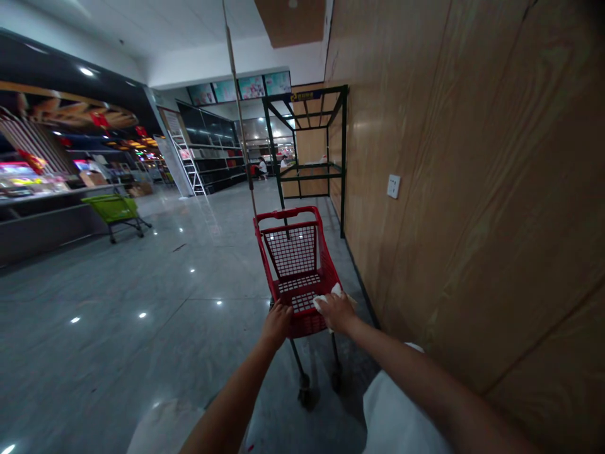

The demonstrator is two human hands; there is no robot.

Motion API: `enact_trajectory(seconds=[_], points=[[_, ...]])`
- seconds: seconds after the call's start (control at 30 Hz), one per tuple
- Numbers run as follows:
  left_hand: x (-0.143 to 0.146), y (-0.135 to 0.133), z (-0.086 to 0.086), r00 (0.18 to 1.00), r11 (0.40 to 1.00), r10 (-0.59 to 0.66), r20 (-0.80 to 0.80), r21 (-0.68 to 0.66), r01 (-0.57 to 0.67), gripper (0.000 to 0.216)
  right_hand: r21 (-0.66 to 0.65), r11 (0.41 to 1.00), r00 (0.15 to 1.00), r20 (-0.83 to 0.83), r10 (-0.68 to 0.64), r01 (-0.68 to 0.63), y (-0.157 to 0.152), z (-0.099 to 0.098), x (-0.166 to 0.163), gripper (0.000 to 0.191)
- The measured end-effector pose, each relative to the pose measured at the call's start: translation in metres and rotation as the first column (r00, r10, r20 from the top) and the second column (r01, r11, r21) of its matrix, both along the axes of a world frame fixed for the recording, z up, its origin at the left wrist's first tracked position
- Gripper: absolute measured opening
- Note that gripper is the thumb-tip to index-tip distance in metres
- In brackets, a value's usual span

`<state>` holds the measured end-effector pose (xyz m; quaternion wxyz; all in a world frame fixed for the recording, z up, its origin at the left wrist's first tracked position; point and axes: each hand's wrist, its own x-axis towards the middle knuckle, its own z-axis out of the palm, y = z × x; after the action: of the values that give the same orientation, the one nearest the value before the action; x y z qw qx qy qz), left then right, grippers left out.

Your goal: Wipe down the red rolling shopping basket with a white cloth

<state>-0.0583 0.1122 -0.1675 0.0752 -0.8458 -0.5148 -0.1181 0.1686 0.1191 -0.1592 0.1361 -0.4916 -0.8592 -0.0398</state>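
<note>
A red shopping cart (299, 266) with a grid basket stands on its wheels in front of me, its push handle at the far end. My left hand (278, 323) is closed on the near left corner of the basket's rim. At the near right corner, my right hand (336, 313) is closed around a crumpled white cloth (321, 303), which lies against the red rim. The palm sides of both hands are hidden.
A wood-panelled wall (449, 189) with a socket (393, 186) runs close on the right. Ahead are a dark metal frame (344, 157) and a thin upright pole (239, 107). Left stand a green cart (113, 207), a ladder (189, 165) and shelving (215, 151); people are farther back.
</note>
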Motion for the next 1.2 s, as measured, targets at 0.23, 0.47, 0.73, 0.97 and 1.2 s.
enact_trajectory(seconds=[0.23,0.47,0.73,0.97,1.2], points=[[0.007,0.026,-0.019,0.996,0.991,-0.084,0.015,0.103,0.082,0.04,-0.038,0.962,0.962,-0.048,-0.27,0.269,0.019,-0.009,-0.02,0.037],[-0.008,0.048,-0.023,0.993,0.986,-0.119,-0.008,0.118,0.119,0.031,0.15,0.989,0.997,-0.082,0.009,0.003,0.019,-0.025,-0.064,0.051],[-0.003,0.053,-0.019,0.996,0.993,-0.071,0.048,0.096,0.066,0.024,0.029,0.988,0.984,-0.092,-0.15,0.153,0.036,-0.013,0.0,0.05],[0.018,0.051,-0.014,0.992,0.996,-0.045,0.119,0.077,0.036,0.022,-0.024,0.969,0.964,-0.099,-0.245,0.244,0.029,-0.021,-0.045,0.047],[0.014,0.056,-0.01,0.991,0.995,-0.09,0.099,0.061,0.084,0.027,0.005,0.993,0.992,-0.06,-0.114,0.115,0.033,-0.02,-0.04,0.051]])
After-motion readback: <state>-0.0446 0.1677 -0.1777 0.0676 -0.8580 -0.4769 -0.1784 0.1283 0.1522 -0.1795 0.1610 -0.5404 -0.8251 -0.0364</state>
